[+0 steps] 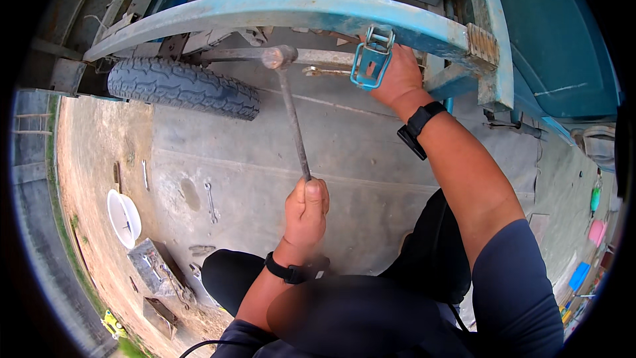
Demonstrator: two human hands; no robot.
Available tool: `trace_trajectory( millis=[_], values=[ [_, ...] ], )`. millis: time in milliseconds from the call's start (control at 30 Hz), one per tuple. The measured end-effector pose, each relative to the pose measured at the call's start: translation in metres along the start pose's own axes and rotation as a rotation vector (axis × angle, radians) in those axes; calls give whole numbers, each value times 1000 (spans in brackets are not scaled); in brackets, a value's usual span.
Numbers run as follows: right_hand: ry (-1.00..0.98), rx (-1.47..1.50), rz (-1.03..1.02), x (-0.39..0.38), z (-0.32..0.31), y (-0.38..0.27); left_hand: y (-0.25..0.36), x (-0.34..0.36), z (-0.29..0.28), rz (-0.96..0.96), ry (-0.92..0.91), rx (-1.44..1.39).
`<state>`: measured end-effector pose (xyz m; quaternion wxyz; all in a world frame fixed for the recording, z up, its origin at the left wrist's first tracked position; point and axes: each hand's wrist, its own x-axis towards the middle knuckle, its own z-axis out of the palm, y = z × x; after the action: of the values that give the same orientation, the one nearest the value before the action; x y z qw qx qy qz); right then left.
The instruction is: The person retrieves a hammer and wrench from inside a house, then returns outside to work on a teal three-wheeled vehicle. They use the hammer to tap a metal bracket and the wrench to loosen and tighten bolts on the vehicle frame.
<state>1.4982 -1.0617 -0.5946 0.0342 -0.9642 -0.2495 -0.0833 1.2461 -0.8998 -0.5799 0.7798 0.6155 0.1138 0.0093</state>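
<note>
the bracket point(380, 53) is teal, the hammer point(292, 107) grey-brown — the tyre point(182, 87) dark grey, block-patterned.

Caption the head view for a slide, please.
Left hand grips a hammer; right hand is at a blue bracket by the metal frame.

Grey ground point(358, 149): receiving bright, diffuse daylight, apparently from overhead; showing soft, faint shading.
Sandy strip point(99, 159): reading warmer and brighter toward the left.
White bowl point(118, 207): nearing overexposure.
Teal beam point(265, 10): catching pale light; leaving recesses behind dimmer.
Hammer point(289, 103) and teal bracket point(373, 63): rendering reasonably sharp.
Dark rounded shape point(324, 311), lower edge: blurring, sitting out of focus.
Picture rim: bending straight edges, stretching outer objects, closing into black corners.
</note>
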Motion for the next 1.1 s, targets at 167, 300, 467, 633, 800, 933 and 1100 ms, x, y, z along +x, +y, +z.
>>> trace_trajectory(
  millis=[167, 300, 467, 633, 800, 933, 1100],
  values=[
    [41, 91, 63, 4, 7, 6, 19, 0, 2, -73, 21, -11],
    [46, 111, 45, -1, 9, 3, 2, -2, 2, 2, -8, 60],
    [42, 260, 109, 3, 12, 12, 14, 15, 8, -150, -18, -21],
    [-28, 123, 61, 2, 17, 7, -1, 4, 3, -43, -16, 53],
    [-10, 152, 102, 0, 8, 5, 8, 5, 8, -128, -23, 64],
    [-17, 104, 78, 3, 11, 6, 16, 6, 7, 25, -18, 18],
    [-3, 196, 93, 4, 15, 12, 4, 12, -1, -219, -12, -20]
  ],
)
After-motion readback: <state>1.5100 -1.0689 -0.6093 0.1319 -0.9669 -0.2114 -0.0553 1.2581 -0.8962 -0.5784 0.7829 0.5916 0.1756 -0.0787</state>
